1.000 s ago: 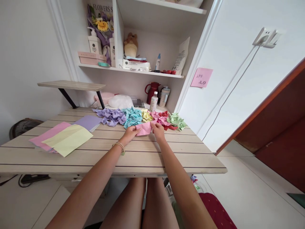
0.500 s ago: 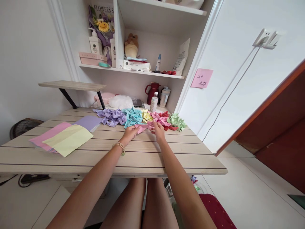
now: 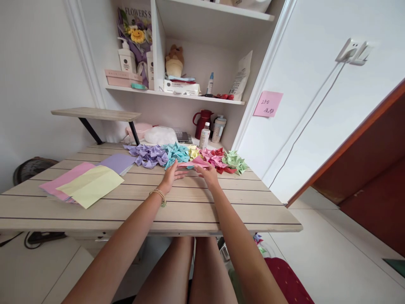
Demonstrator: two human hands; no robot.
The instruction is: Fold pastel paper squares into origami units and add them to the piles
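Since the earlier frame the pink paper piece [image 3: 196, 162] has gone from raised and spread open to pressed low and flat at the near edge of the folded heaps, with the left hand [image 3: 171, 175] and right hand [image 3: 207, 174] each pinching 1 end of it. This looks like a crease being flattened, and the next move seems to call for firm, even fingertip pressure along the thin, crisp fold. Beyond lie spiky purple folded pieces [image 3: 147, 154], teal folded pieces [image 3: 177, 153] and green folded pieces [image 3: 234, 161] on the pale planked table [image 3: 190, 207], with flat yellow sheets [image 3: 90, 185] well to the left.

Pink paper [image 3: 196, 162] mostly hidden btwn hands; sticky note [image 3: 267, 104] writing too small to read.
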